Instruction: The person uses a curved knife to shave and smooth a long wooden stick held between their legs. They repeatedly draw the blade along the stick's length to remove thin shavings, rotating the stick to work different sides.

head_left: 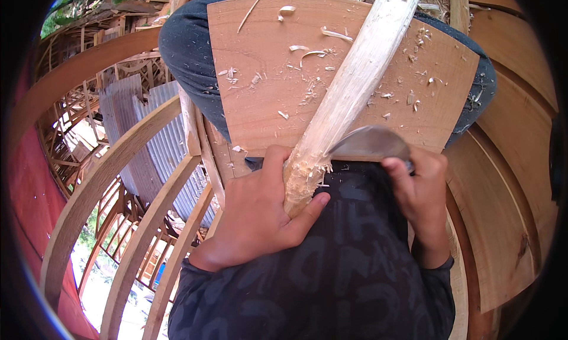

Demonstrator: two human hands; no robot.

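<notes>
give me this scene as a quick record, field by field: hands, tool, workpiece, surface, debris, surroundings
left hand: left hand wrapped around the lower end of the pale wooden stick
right hand: right hand gripping the curved blade; handle mostly hidden
tool position: tip at the stick's roughened lower part
workpiece: slants up to the right across the board
debris: curled shavings scattered on the board
surroundings: corrugated sheet and wooden slats at left

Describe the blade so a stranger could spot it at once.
Find the broad, light-brown board across the person's lap. At its near edge, a curved blade held in the right hand points toward the pale wooden pole. Unlike the wood around it, the blade is grey and metallic.
</notes>
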